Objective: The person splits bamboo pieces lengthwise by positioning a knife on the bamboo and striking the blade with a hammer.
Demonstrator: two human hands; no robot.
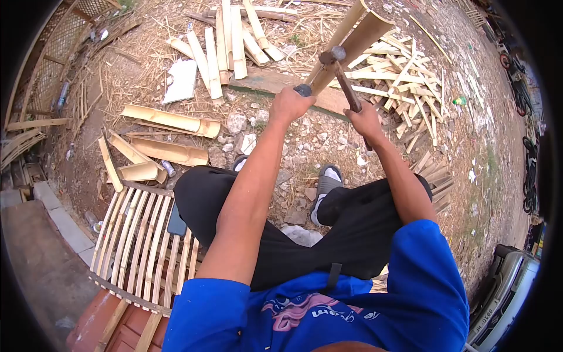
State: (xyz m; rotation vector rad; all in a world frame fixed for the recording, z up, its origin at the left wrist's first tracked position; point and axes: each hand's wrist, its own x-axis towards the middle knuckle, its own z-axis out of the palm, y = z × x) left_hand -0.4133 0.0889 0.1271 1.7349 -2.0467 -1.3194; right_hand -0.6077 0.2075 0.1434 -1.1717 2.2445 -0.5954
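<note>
Two-handed, clamps a dark-handled tool [302,90] in the left grip [292,105] at the split bamboo [365,40] just beyond it, apparently for steadiness, and a hammer [347,88] in the right grip [365,121], held mid-shaft probably for control.

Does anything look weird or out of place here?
Yes, one thing: a dark, phone-like slab lies on the slatted rack beside the left leg. It looks odd near rough bamboo pieces.

My camera has the tall split-bamboo length [356,46] in front, curved bamboo halves [167,119] left, thin bamboo strips [410,88] right.
</note>
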